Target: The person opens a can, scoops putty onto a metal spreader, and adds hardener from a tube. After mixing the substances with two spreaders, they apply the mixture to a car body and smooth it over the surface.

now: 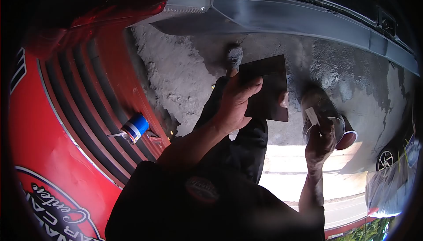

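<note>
The left hand is closed around the near edge of a dark flat board, its thumb over the upper face and the fingers mostly hidden underneath. A small pinkish dab sits close to the board's far right edge. The right hand is partly curled, pinching a thin pale spreader between thumb and fingers; its tip points up and slightly left. A gap of concrete floor separates the board's right edge from the spreader. Directly behind the right hand is a round container with a pale rim, and just beside it a reddish container with a lighter rim; what they hold cannot be made out. Above, the long lower edge of a grey car panel borders the floor, well apart from the board. To the left, a blue-labelled can stands out against a red slatted panel, a thin handle by its end; its contents are not visible.
</note>
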`<state>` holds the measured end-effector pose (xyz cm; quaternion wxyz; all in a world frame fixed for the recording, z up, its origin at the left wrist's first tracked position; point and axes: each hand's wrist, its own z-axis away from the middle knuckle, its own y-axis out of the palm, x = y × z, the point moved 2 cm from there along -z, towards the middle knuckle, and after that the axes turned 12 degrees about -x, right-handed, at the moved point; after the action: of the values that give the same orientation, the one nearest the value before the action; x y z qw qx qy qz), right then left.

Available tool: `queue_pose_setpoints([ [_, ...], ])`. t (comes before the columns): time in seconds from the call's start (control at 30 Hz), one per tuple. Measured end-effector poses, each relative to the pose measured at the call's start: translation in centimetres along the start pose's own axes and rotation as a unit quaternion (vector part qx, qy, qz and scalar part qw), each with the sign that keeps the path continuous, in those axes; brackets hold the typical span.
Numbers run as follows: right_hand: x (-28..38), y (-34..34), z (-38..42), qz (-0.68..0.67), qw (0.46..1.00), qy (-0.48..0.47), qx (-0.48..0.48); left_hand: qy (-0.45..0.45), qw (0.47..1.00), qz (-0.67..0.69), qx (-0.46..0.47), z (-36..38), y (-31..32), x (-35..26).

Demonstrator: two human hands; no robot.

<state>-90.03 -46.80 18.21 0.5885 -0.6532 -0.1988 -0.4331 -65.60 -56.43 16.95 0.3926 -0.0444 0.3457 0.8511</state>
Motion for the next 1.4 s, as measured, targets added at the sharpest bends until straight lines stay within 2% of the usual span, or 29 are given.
queue_pose_setpoints([
  [0.03,0.1,-0.5,0.0,-0.229,0.962,0.144,-0.031,-0.002,1.0,-0.013,-0.004,-0.6,-0.9,0.5],
  [0.07,0.2,-0.7,0.0,-0.438,0.852,0.28,-0.06,-0.006,1.0,-0.027,-0.007,-1.2,-1.9,1.3],
  [0.1,0.5,-0.6,0.4,-0.487,0.815,0.311,-0.034,0.047,0.994,-0.083,-0.048,-1.9,-3.5,3.0],
  [0.13,1.1,-0.3,0.8,-0.534,0.775,0.339,-0.009,0.054,0.991,-0.101,-0.071,-1.9,-2.8,3.3],
  [0.17,0.1,1.1,2.4,-0.5,0.79,0.352,-0.054,0.06,0.987,-0.12,-0.093,-1.5,-1.8,3.3],
  [0.2,-2.7,2.2,4.0,-0.395,0.865,0.307,0.03,0.065,0.981,-0.139,-0.115,-1.3,-1.3,3.3],
  [0.23,-2.9,2.5,4.2,-0.31,0.894,0.311,0.086,0.045,0.994,-0.07,-0.071,-1.5,-1.6,3.0],
  [0.27,-3.1,2.8,4.2,-0.222,0.914,0.309,0.142,0.058,0.992,-0.08,-0.08,-1.8,-2.2,2.9],
  [0.3,-3.1,2.5,4.6,-0.253,0.907,0.329,0.078,0.071,0.989,-0.09,-0.09,-2.1,-2.6,2.6],
  [0.33,-3.2,2.1,4.0,-0.238,0.943,0.224,0.058,0.083,0.985,-0.116,-0.093,-1.7,-3.2,2.4],
  [0.37,-1.3,1.8,2.2,-0.131,0.985,0.106,0.045,0.152,0.926,-0.341,-0.059,-0.8,-3.8,2.0],
  [0.4,0.8,1.9,0.4,-0.017,0.999,-0.014,0.033,0.181,0.889,-0.42,-0.032,-0.2,-3.2,1.7],
  [0.47,3.2,2.7,-1.2,0.114,0.979,-0.164,0.036,0.206,0.842,-0.499,0.018,0.8,-0.4,1.9],
  [0.6,3.1,4.0,0.6,0.048,0.976,-0.197,0.084,0.269,0.834,-0.48,-0.023,1.5,1.2,2.8],
  [0.67,3.2,3.1,0.6,0.05,0.968,-0.211,0.128,0.178,0.881,-0.436,-0.041,0.5,-1.2,2.3],
  [0.77,3.7,1.6,0.1,0.038,0.958,-0.232,0.166,0.207,0.93,-0.287,-0.099,0.2,-1.0,1.5],
  [0.8,4.2,1.5,-0.2,0.024,0.96,-0.245,0.133,0.218,0.943,-0.225,-0.11,0.1,-0.5,1.4],
  [0.87,5.7,1.9,-0.5,-0.007,0.958,-0.276,0.072,0.186,0.933,-0.28,-0.127,0.1,-0.8,2.5],
  [0.9,5.9,2.1,-0.2,0.003,0.95,-0.305,0.07,0.131,0.953,-0.236,-0.139,0.3,-0.7,3.2],
  [0.93,5.7,2.2,-0.3,0.002,0.948,-0.31,0.073,0.015,0.989,-0.108,-0.102,-0.1,-0.6,3.5],
  [1.0,5.1,2.6,-0.5,0.001,0.943,-0.322,0.08,-0.062,0.998,0.001,-0.028,-0.5,-0.2,2.8],
  [1.1,2.2,2.0,-1.3,0.085,0.94,-0.33,0.021,-0.071,0.997,-0.041,0.018,0.0,0.6,1.4],
  [1.17,1.1,0.6,-2.4,0.141,0.928,-0.344,0.042,-0.025,0.998,-0.052,0.013,0.0,0.7,1.1],
  [1.2,1.0,0.4,-2.4,0.124,0.938,-0.323,0.034,-0.002,0.998,-0.059,0.012,0.0,1.0,0.9],
  [1.23,0.9,0.2,-2.4,0.106,0.947,-0.302,0.027,0.035,0.995,-0.087,-0.027,0.0,1.4,0.7],
  [1.27,0.7,0.0,-2.3,0.087,0.955,-0.282,0.019,0.242,0.923,-0.3,0.006,0.0,1.1,0.1],
  [1.3,0.7,0.1,-1.9,0.078,0.962,-0.261,0.003,0.425,0.764,-0.484,0.038,0.2,0.1,-0.3],
  [1.33,1.4,0.0,-1.7,0.096,0.963,-0.253,0.007,0.569,0.533,-0.623,0.067,0.5,0.2,-0.1],
  [1.4,2.8,0.1,-1.8,0.129,0.963,-0.235,0.012,0.34,0.801,-0.489,0.06,0.6,-0.6,0.9],
])
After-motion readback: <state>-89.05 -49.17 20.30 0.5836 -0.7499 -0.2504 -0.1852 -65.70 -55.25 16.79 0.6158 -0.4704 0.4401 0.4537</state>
